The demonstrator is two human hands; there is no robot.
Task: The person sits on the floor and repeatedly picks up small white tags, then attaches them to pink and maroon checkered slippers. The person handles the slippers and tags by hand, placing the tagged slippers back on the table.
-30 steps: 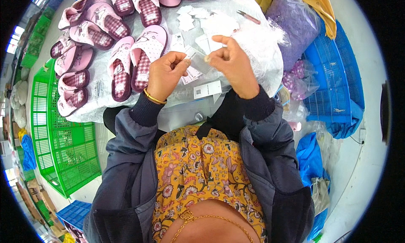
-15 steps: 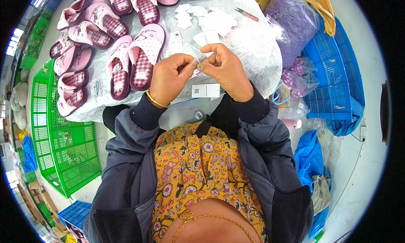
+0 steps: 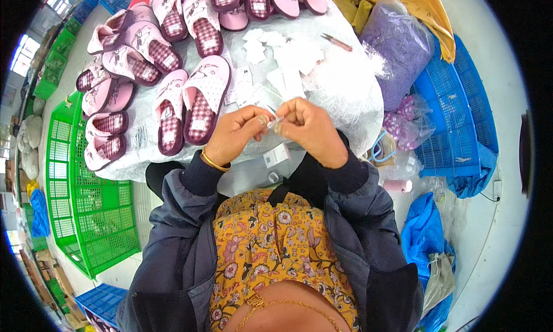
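Observation:
My left hand (image 3: pixel 235 135) and my right hand (image 3: pixel 314 130) meet at the table's near edge, thumbs and forefingers pinched. Between the fingertips is a small whitish, partly see-through piece (image 3: pixel 275 123); its exact kind is too small to tell. Just below hangs a white paper hang tag (image 3: pixel 276 156), tilted, with a dark printed square; whether a string joins it to my fingers cannot be made out. Left of my hands lies a pair of pink slippers with checked insoles, the closer one a dotted slipper (image 3: pixel 206 96), the other a pink slipper (image 3: pixel 171 110).
More pink slippers (image 3: pixel 129 61) crowd the table's left and far side. Loose white tags (image 3: pixel 294 55) and thread snips (image 3: pixel 337 42) lie beyond my hands. Green crates (image 3: pixel 103 217) stand at left. At right are a blue crate (image 3: pixel 449 113) and a purple-filled bag (image 3: pixel 397 38).
Both hands have come lower and closer to my body, still pinching at the fingertips. The hang tag has dropped with them and now tilts. The whole view has shifted slightly.

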